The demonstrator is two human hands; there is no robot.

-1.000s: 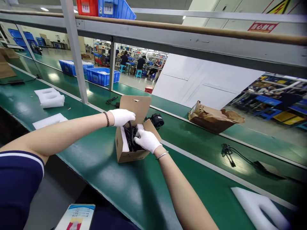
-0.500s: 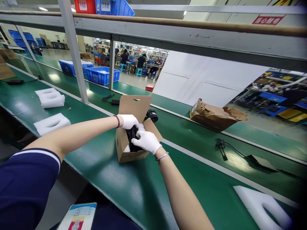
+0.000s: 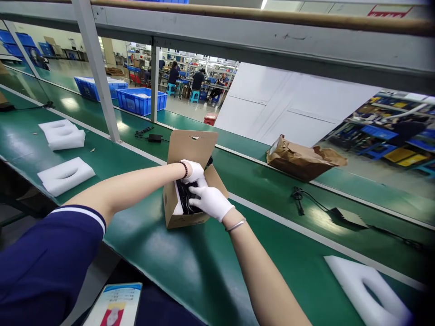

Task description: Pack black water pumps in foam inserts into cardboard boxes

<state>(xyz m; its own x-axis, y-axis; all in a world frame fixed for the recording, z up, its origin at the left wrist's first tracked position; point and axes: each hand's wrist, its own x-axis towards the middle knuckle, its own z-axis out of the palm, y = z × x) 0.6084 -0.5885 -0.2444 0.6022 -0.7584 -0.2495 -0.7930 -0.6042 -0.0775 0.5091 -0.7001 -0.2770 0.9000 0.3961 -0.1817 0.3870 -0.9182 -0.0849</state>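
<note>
On green bench [image 3: 210, 267] | one cardboard box [image 3: 172, 209] | one black cable [image 3: 184, 198] inside | left hand [image 3: 192, 172], right hand [image 3: 211, 203] pressing it

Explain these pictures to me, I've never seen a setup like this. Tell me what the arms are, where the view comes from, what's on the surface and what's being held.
There is no machine here. The arms belong to a person wearing white gloves, and the pictures come from one camera worn on their head, looking forward and down. The left hand and right hand are both at an open cardboard box. The right hand rests on a black cable inside it, but no firm grip can be made out. On the green workbench lie white foam inserts, a crumpled brown paper bag and a black power adapter.
</note>
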